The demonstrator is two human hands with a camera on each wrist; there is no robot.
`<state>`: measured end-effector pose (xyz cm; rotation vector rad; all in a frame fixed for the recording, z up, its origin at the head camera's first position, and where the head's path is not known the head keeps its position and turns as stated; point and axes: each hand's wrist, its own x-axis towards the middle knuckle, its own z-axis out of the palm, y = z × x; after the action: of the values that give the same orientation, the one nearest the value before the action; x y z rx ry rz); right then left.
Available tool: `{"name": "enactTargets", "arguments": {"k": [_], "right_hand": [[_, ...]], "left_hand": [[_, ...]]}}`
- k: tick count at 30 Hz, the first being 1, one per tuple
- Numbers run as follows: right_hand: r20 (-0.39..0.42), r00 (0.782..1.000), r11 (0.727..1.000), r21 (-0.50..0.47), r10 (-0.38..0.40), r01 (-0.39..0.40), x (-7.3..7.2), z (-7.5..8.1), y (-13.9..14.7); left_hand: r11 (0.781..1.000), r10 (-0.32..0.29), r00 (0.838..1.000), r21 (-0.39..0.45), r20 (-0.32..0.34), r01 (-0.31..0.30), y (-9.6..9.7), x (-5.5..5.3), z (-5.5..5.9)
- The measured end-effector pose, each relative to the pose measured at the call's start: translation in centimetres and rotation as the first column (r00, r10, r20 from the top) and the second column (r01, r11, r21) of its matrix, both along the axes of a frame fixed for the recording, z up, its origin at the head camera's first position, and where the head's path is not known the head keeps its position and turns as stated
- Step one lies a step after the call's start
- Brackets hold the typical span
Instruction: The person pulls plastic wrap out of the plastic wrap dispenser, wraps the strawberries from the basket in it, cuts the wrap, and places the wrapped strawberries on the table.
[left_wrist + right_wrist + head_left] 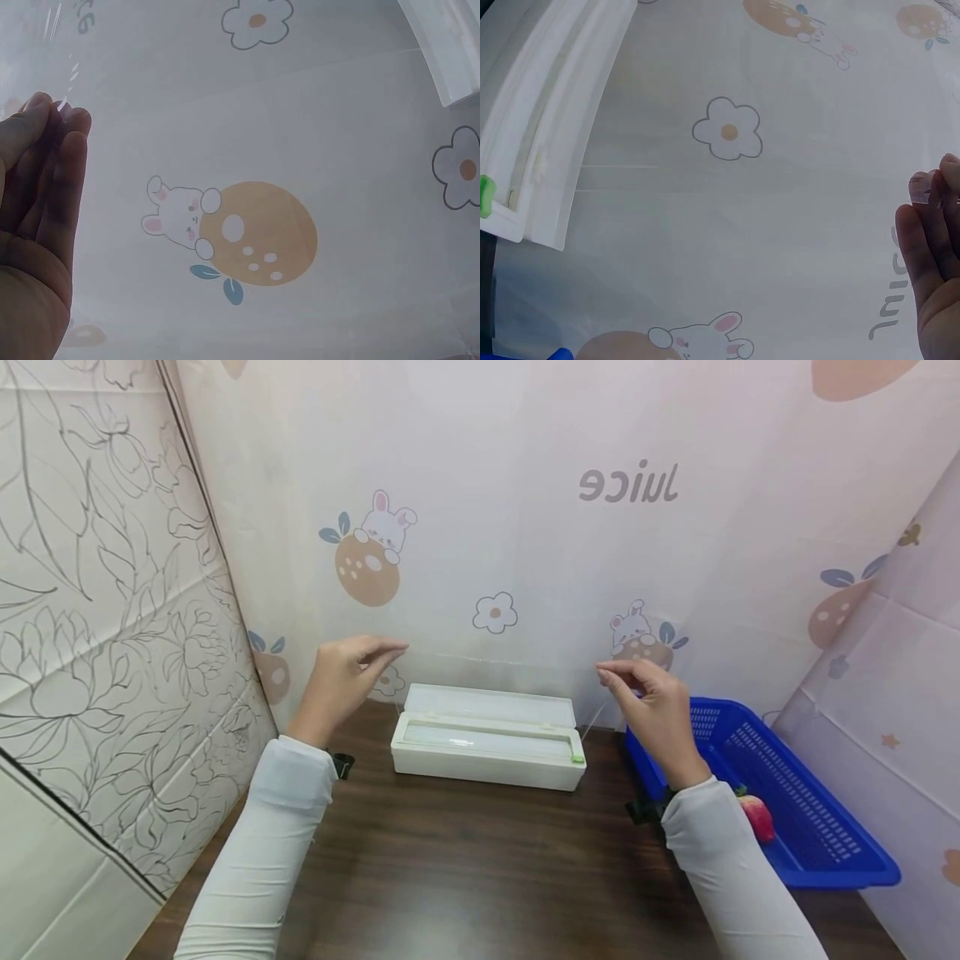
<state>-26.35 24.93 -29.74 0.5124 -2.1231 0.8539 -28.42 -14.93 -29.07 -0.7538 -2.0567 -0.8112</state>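
A sheet of clear cling film (pixel 495 661) is stretched between both hands, rising from a white cling film dispenser (pixel 487 768) on the table. Its upper edge shows as a thin bright line. My left hand (pixel 347 681) pinches the left corner between thumb and fingertips. The right corner is pinched the same way by my right hand (pixel 654 710). In the left wrist view, film creases run from the fingertips (pixel 78 120). A bit of film gleams at the fingertips (pixel 921 184) in the right wrist view. The dispenser's lid (pixel 491 702) stands back, with a green slider (pixel 577 759) at the right end.
A blue plastic basket (pixel 813 777) stands to the right, partly behind my right forearm. Inside it lies a red fruit (pixel 759 818) with a green top. Printed curtains hang behind and at both sides of the dark wooden table (pixel 450 860).
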Motion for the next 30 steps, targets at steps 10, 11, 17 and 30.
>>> {"name": "enactTargets", "arguments": {"k": [10, 11, 17, 30], "right_hand": [[-0.009, 1.0, 1.0, -0.017, 0.011, -0.011, 0.2, 0.4, 0.0], [-0.013, 1.0, 1.0, -0.018, 0.016, -0.016, 0.2, 0.5, 0.0], [-0.032, 0.999, 1.0, -0.011, 0.024, -0.024, 0.3, 0.9, 0.0], [-0.06, 0.997, 0.999, -0.015, 0.044, -0.045, 0.6, 1.7, 0.0]], "left_hand": [[1.0, -0.011, 1.0, -0.002, -0.013, 0.011, -0.1, 0.0, 0.3], [1.0, -0.011, 1.0, -0.003, -0.013, 0.011, -0.1, 0.1, 0.3], [1.0, 0.007, 1.0, -0.011, -0.014, -0.008, -0.1, 0.4, 0.7], [1.0, -0.012, 0.999, -0.014, -0.04, 0.012, -0.2, 1.2, 1.6]]}}
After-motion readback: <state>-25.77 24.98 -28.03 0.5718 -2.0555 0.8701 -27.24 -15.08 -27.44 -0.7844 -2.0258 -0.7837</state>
